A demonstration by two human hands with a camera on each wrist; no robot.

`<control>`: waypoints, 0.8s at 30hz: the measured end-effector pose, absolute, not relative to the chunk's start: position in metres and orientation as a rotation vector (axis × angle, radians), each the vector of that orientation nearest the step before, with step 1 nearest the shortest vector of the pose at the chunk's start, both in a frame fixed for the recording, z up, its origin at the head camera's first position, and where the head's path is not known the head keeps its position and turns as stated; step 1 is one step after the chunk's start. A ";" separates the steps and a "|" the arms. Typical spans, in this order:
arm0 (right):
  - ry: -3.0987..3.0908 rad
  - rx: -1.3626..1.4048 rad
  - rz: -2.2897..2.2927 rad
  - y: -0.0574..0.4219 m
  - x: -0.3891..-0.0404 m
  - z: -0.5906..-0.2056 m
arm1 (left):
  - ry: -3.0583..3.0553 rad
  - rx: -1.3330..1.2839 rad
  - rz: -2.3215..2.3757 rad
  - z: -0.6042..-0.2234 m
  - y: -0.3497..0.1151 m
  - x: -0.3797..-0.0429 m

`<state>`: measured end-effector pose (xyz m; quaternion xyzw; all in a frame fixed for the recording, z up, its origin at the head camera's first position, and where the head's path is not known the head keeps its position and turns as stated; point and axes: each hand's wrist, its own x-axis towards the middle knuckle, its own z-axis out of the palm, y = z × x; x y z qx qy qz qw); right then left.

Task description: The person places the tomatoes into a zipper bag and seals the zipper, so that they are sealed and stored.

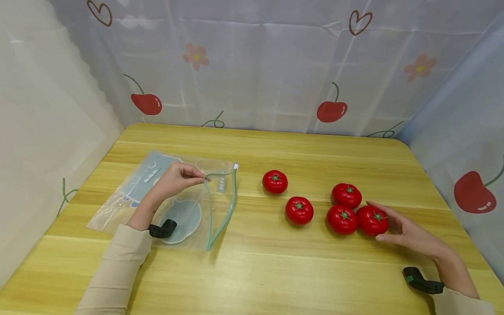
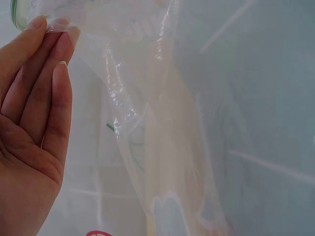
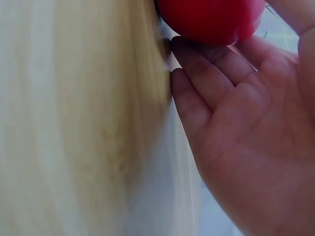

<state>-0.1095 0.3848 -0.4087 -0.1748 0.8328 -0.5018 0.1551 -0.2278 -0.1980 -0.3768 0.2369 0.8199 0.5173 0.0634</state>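
On the left, a clear zip bag point(image 1: 187, 218) with blue printing and a green zip edge lies on the table. My left hand point(image 1: 179, 177) pinches its rim between thumb and fingertips, close to the zip; the left wrist view shows the clear film point(image 2: 113, 64) at those fingertips. At the right, my right hand point(image 1: 409, 234) reaches around a red tomato point(image 1: 372, 221), thumb on the near side and fingers behind. In the right wrist view the fingers look fairly straight beside the tomato point(image 3: 211, 17). Two tomatoes, one nearer point(image 1: 341, 220) and one farther point(image 1: 346, 195), sit against it.
Two more tomatoes, one farther back point(image 1: 274, 182) and one closer point(image 1: 299, 210), stand apart between the bag and the cluster. The wooden table point(image 1: 275, 275) is bordered by a printed curtain point(image 1: 252, 78) at the back and sides.
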 end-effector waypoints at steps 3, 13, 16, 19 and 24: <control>2.418 -0.467 -1.412 0.384 -0.110 -0.409 | 2.479 0.719 1.562 -0.377 -0.199 -0.227; 2.489 -0.393 -1.338 0.383 -0.108 -0.408 | 2.472 0.735 1.573 -0.376 -0.197 -0.227; 2.494 -0.384 -1.333 0.383 -0.109 -0.408 | 2.468 0.748 1.576 -0.376 -0.197 -0.227; 2.502 -0.377 -1.332 0.383 -0.108 -0.409 | 2.466 0.753 1.575 -0.377 -0.198 -0.227; 2.522 -0.389 -1.339 0.383 -0.107 -0.409 | 2.469 0.757 1.578 -0.378 -0.198 -0.228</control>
